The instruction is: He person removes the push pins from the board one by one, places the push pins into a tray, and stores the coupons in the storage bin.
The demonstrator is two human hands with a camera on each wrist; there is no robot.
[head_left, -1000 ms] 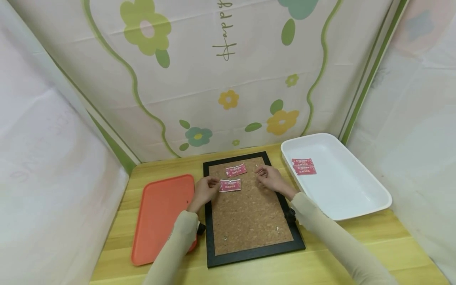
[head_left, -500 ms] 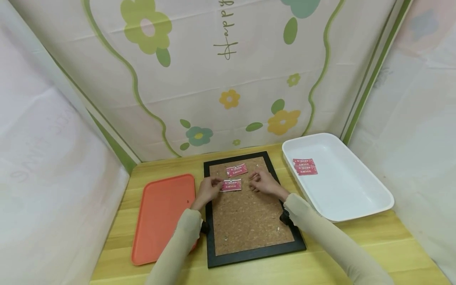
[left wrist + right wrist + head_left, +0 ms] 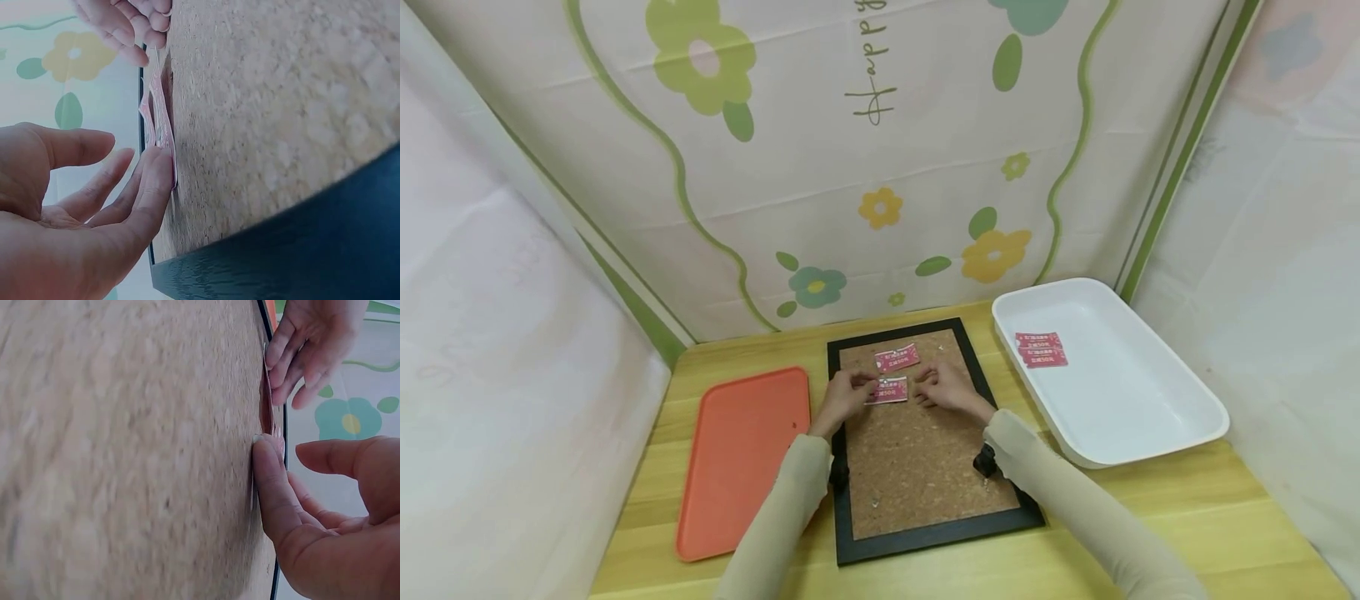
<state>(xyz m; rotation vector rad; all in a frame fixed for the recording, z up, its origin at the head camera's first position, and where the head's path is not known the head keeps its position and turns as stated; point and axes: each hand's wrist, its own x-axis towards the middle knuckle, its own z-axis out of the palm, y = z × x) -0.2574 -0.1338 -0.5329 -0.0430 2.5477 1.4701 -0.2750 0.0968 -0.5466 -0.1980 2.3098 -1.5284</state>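
Pale flower-printed cloth hangs behind a yellowish wood-grain table, whitish fabric walls flanking it.

1. We observe the left arm and right arm, both sleeved, extended forward and converging.
2. We find the left hand with its fingers slightly bent, thumb apart from them.
3. We record the right hand opposite, similarly bent, thumb likewise apart.
4. We note both hands near each other, not touching.

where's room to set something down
White rectangular tray: bare right of its pink paper coupons. Brown cork board: left hand, right hand and two more coupons crowd its far part; its middle is bare toward the near black frame.
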